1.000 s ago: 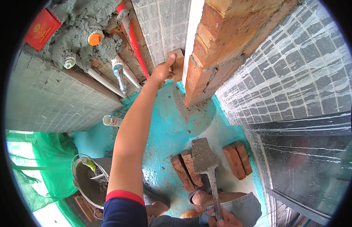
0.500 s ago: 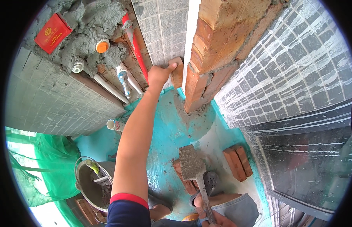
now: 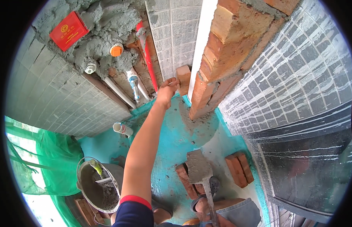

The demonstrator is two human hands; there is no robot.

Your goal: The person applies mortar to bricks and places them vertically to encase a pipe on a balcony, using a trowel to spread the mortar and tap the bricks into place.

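Observation:
My left hand (image 3: 167, 92) reaches to the corner, fingers curled at the left edge of a small brick piece (image 3: 184, 77), beside a white vertical strip (image 3: 200, 39) on the brick column (image 3: 230, 41). I cannot make out what the fingers hold, if anything. My right hand (image 3: 217, 221) is closed on the trowel handle at the lower edge; the mortar-coated trowel blade (image 3: 198, 166) hangs over a pair of bricks (image 3: 182, 179).
A mortar bucket (image 3: 113, 174) is at lower left beside green netting (image 3: 51, 155). A brick pair (image 3: 239, 169) lies on the turquoise floor (image 3: 176, 132). Pipes (image 3: 149, 60), a red card (image 3: 69, 31), tiled walls (image 3: 282, 75) and a dark glass panel (image 3: 300, 162) surround me.
My left hand has drawn down off the small brick piece, its fingers now curled at that piece's edge. The view has shifted, with the surroundings appearing lower and further right.

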